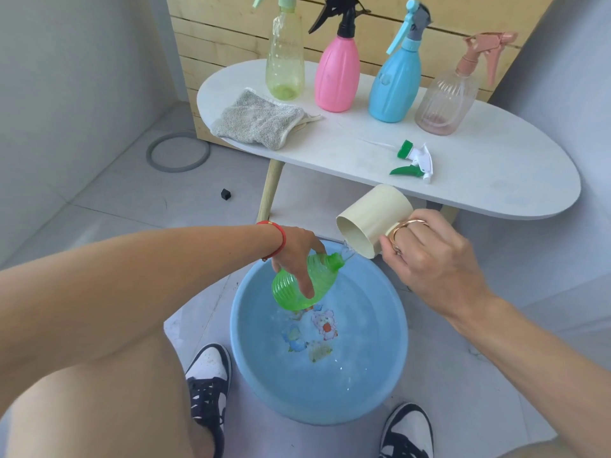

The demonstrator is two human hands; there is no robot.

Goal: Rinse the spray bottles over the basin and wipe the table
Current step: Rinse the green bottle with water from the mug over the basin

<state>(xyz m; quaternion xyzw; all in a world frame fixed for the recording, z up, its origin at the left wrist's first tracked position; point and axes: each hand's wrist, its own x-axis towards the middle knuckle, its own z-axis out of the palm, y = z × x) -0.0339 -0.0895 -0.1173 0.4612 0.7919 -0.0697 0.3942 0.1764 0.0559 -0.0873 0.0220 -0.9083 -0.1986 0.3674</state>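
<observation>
Left grip (295, 256) around green bottle (305, 284) (over basin (251, 342)), right grip (426, 256) clasping tilted cup (373, 219).

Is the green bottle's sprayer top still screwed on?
No, the green bottle has an open neck, and its green and white sprayer top lies on the white table.

Yellow-green bottle (285, 57) trigger cut off above.
</observation>
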